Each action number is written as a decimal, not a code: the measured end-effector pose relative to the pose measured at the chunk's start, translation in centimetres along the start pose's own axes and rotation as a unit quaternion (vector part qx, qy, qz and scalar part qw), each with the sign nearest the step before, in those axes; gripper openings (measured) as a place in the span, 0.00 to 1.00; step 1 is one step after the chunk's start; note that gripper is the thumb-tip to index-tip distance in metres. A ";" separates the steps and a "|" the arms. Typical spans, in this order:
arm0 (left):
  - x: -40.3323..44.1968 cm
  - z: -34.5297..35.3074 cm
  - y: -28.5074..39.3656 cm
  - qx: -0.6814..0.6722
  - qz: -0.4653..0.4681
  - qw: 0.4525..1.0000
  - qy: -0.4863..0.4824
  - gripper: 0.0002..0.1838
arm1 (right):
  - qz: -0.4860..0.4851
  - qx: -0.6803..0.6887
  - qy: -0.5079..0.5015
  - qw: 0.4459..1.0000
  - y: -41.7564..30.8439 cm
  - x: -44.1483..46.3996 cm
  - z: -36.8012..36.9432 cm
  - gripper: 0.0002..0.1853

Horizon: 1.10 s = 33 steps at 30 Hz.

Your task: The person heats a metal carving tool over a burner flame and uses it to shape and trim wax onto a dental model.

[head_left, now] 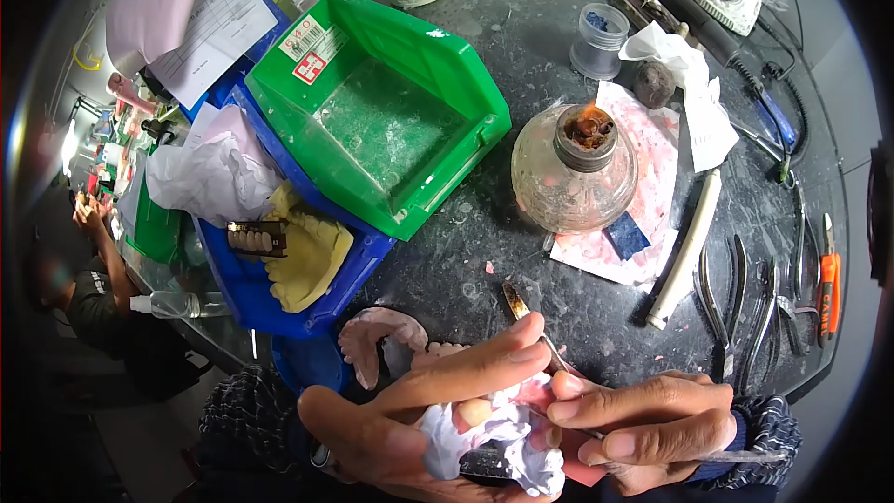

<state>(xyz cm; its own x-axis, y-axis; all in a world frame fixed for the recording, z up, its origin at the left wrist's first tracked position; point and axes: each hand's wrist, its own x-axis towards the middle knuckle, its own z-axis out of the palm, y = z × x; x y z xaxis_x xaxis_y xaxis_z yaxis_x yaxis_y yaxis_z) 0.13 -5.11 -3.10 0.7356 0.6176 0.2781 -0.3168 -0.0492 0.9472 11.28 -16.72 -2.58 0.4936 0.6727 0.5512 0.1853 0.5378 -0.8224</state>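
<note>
While I watch from here, both hands are busy at the bottom centre of the frame with a denture work piece (521, 462): lumpy white material, smears of pink, and a single cream-yellow tooth (475, 412) standing out of it. The left hand (396, 442) is half curled, cradling that piece, its forefinger stretched out against the metal wax spatula (556, 354). The right hand (666, 419) is closed in a pinch around the spatula, whose browned tip points up-frame.

Dark worktop (466, 265) stretches between that tip, the green bin (456, 163) at upper centre-left and the burning spirit lamp (577, 177) right of centre. At far right, pliers (727, 359) lie near the bench's curved edge.

I count one lamp, one blue wax piece (627, 236), one ivory tube (684, 251), one orange-handled knife (827, 293) and one yellow cast (312, 261), at centre-left. A pink cast (377, 335) sits just beside the left hand; fingers hide how many pieces it makes.
</note>
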 end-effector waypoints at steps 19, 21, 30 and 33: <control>0.0 -0.1 0.1 0.009 0.001 1.000 0.007 0.28 | 0.079 -0.027 0.005 0.996 -0.6 -0.5 0.3 0.07; 0.1 -0.2 0.2 0.008 -0.001 1.000 0.005 0.28 | 0.111 -0.031 0.007 0.993 -1.1 -0.6 0.4 0.08; 0.1 -0.2 0.2 0.015 0.003 1.000 0.007 0.27 | 0.093 -0.008 0.017 0.995 -1.1 -0.2 0.2 0.08; 0.1 -0.2 0.2 0.016 0.003 1.000 0.008 0.27 | 0.108 -0.045 -0.051 0.992 -1.3 -0.1 -0.6 0.09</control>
<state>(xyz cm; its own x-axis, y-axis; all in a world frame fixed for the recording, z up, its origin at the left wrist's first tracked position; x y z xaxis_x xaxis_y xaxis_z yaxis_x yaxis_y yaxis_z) 0.02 -4.87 -2.96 0.7240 0.6299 0.2812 -0.3010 -0.0784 0.9504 11.52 -17.74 -1.68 0.4420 0.8175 0.3692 0.1617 0.3322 -0.9292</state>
